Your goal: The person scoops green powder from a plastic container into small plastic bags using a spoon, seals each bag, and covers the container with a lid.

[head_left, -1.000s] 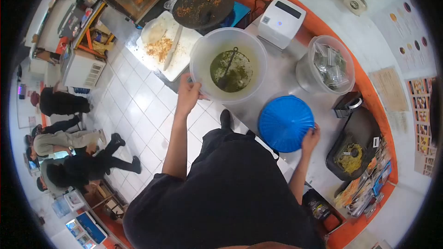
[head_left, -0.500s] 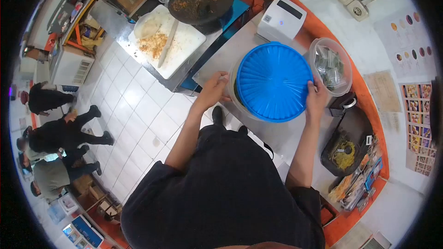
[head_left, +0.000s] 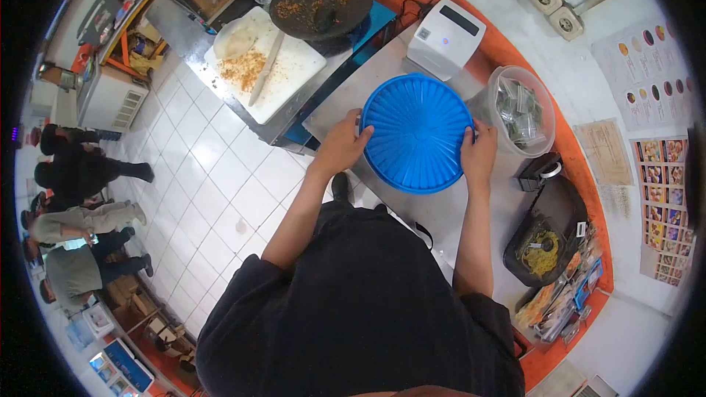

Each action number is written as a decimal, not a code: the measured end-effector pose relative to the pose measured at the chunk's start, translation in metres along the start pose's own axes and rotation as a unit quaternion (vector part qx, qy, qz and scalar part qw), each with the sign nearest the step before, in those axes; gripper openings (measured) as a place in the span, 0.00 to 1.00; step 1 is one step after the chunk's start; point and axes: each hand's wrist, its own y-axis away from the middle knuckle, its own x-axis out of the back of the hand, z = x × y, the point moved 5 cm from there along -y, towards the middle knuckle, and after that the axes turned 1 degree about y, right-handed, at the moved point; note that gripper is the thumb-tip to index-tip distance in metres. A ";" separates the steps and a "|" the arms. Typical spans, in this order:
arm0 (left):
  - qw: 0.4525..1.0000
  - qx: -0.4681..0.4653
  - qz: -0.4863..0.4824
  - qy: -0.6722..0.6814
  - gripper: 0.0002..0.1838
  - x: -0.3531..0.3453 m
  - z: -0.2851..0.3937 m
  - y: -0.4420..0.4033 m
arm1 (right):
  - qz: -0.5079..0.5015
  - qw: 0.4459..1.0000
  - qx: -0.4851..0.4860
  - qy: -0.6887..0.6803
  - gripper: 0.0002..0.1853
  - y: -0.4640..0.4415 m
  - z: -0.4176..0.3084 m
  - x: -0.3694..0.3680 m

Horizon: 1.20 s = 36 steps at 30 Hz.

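A round blue ribbed lid (head_left: 418, 132) lies over a container on the metal table in front of me; the container's body is almost wholly hidden beneath it. At the lid's left edge my left hand (head_left: 343, 145) is closed on the rim, thumb on top. My right hand (head_left: 479, 153) grips the opposite edge, fingers curled round the side. Close to the right hand stands a clear round tub (head_left: 526, 110) with small bagged green leaves inside.
Behind the lid sits a white label printer (head_left: 446, 38). Further left are a white cutting board (head_left: 290, 77) with crumbs and a knife (head_left: 266, 70), and a dark stone mortar (head_left: 321, 7). A black tray (head_left: 518, 250) with yellow-green scraps lies to the right. Several people stand far left.
The blue lid has shifted left and slightly nearer to me, with both hands at its rim. My left thumb now rests over the edge. People at the far left have moved.
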 end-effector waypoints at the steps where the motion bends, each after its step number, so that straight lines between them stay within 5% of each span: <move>1: 1.000 -0.008 0.012 -0.003 0.27 0.000 0.001 0.001 | 0.007 0.999 0.022 0.033 0.17 -0.002 -0.006 0.002; 9: 0.984 -0.090 0.127 -0.082 0.24 -0.011 -0.002 0.001 | -0.020 0.963 0.265 -0.050 0.18 -0.036 -0.133 -0.035; 13: 0.994 -0.055 0.096 0.007 0.25 -0.012 -0.009 0.000 | -0.057 0.938 0.337 -0.057 0.19 -0.039 -0.146 -0.063; 29: 0.979 0.011 0.008 0.206 0.30 -0.019 -0.027 -0.010 | -0.111 0.937 0.328 0.052 0.24 -0.032 -0.133 -0.095; 32: 0.976 -0.049 0.070 0.199 0.34 -0.042 -0.055 -0.015 | -0.104 0.942 0.312 0.063 0.25 -0.030 -0.126 -0.097; 36: 0.960 -0.005 -0.026 0.279 0.27 -0.045 -0.066 -0.025 | -0.130 0.940 0.314 -0.001 0.23 -0.040 -0.123 -0.100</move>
